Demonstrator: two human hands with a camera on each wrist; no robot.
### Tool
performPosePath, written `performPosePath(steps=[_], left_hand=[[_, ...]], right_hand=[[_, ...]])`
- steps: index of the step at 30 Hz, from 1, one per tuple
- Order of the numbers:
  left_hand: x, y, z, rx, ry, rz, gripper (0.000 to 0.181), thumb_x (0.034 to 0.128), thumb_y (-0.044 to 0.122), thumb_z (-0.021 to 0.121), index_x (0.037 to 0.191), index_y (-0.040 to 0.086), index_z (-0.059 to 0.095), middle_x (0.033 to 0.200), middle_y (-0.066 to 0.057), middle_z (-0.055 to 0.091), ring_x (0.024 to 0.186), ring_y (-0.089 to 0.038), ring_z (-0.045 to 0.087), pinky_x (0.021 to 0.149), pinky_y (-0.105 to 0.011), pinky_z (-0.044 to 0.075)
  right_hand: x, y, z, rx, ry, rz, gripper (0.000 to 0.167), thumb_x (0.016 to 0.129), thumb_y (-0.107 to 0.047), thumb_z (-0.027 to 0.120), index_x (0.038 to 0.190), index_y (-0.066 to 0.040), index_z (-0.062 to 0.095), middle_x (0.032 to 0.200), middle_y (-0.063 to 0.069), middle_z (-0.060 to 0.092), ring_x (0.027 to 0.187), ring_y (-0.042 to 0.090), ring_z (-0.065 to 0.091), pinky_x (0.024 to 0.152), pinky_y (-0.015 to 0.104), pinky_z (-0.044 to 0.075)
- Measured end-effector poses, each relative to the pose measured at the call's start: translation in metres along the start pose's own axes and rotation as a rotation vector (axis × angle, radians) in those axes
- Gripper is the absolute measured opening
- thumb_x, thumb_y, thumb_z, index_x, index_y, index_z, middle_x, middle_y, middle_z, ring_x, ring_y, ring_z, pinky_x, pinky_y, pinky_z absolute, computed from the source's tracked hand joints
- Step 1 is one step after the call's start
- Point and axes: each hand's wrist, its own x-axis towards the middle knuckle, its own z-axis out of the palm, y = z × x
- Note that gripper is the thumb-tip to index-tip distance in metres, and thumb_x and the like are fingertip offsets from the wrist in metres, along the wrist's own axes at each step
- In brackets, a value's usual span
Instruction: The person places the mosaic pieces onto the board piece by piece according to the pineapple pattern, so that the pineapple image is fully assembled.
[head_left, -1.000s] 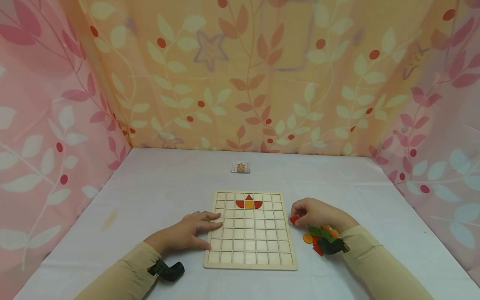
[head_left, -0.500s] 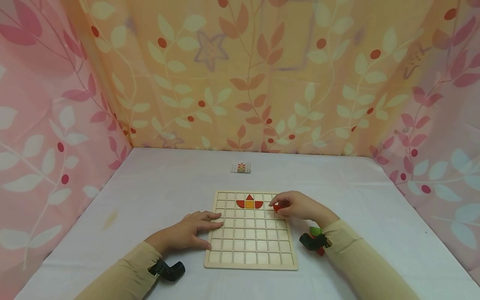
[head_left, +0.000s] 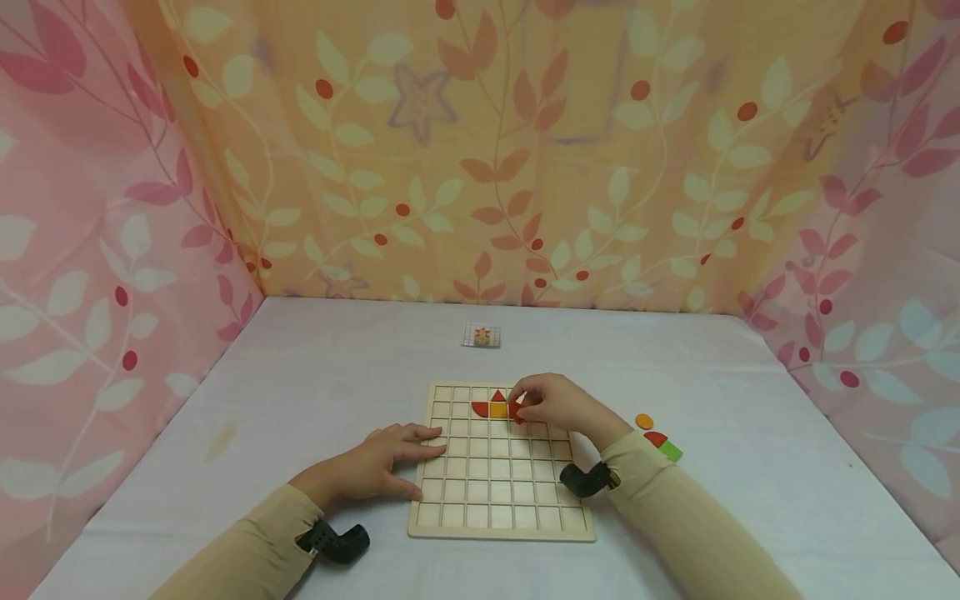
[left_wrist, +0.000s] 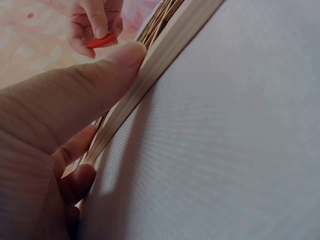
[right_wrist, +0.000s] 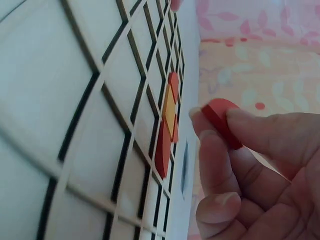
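My right hand (head_left: pixel 551 402) pinches a red quarter-round tile (right_wrist: pixel 222 120) between thumb and fingers, just above the upper part of the wooden grid board (head_left: pixel 501 492). The right wrist view shows the tile apart from the board. In the grid sit a yellow square tile (head_left: pixel 498 410), a red triangle tile (head_left: pixel 498 396) beyond it and a red quarter-round tile (head_left: pixel 481 409) to its left. Another red tile (right_wrist: pixel 162 152) lies on the square's other side. My left hand (head_left: pixel 375 462) rests at the board's left edge, its thumb (left_wrist: pixel 115 70) touching the rim.
Right of the board lie loose tiles: an orange round tile (head_left: pixel 644 422), a red tile (head_left: pixel 656 438) and a green tile (head_left: pixel 671 451). My right forearm hides the area beside them. A small pattern card (head_left: pixel 481 335) lies beyond the board on the white-covered table (head_left: pixel 337 358).
My right hand has carried the red tile leftward from beside the board to above the placed tiles. Its sleeve now uncovers some loose tiles. My left hand has stayed in place.
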Motion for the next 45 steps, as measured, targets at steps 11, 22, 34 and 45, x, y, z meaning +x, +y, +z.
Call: performPosePath(steps=[11, 22, 34, 45], left_hand=[[-0.001, -0.001, -0.001, 0.020, 0.005, 0.021, 0.068, 0.0754, 0.055, 0.064, 0.135, 0.029, 0.046, 0.146, 0.005, 0.032, 0.131, -0.024, 0.028, 0.097, -0.054, 0.020], [-0.001, -0.002, -0.001, 0.035, 0.011, 0.040, 0.068, 0.0756, 0.056, 0.062, 0.136, 0.028, 0.045, 0.146, 0.004, 0.032, 0.130, -0.024, 0.029, 0.096, -0.054, 0.021], [-0.001, -0.002, -0.001, 0.033, 0.016, 0.060, 0.068, 0.0757, 0.055, 0.063, 0.135, 0.026, 0.046, 0.145, 0.003, 0.033, 0.128, -0.024, 0.031, 0.094, -0.053, 0.022], [0.000, -0.003, 0.000, 0.019, 0.016, 0.066, 0.068, 0.0756, 0.054, 0.063, 0.135, 0.025, 0.046, 0.145, 0.002, 0.033, 0.130, -0.025, 0.028, 0.096, -0.055, 0.021]], right_hand=[[0.019, -0.019, 0.021, 0.065, 0.044, 0.010, 0.009, 0.082, -0.014, 0.068, 0.074, -0.015, 0.067, 0.075, -0.006, 0.064, 0.074, 0.013, 0.053, 0.072, 0.031, 0.042], [0.027, -0.026, 0.031, -0.043, 0.027, 0.014, 0.010, 0.081, -0.016, 0.069, 0.072, -0.016, 0.066, 0.071, -0.007, 0.061, 0.072, 0.012, 0.051, 0.070, 0.030, 0.042], [0.028, -0.027, 0.038, -0.088, 0.004, -0.004, 0.012, 0.079, -0.012, 0.069, 0.069, -0.016, 0.065, 0.068, -0.007, 0.058, 0.066, 0.011, 0.049, 0.060, 0.027, 0.040], [0.026, -0.028, 0.038, -0.113, 0.012, 0.001, 0.012, 0.078, -0.007, 0.069, 0.071, -0.016, 0.071, 0.075, -0.009, 0.063, 0.072, 0.010, 0.051, 0.065, 0.027, 0.042]])
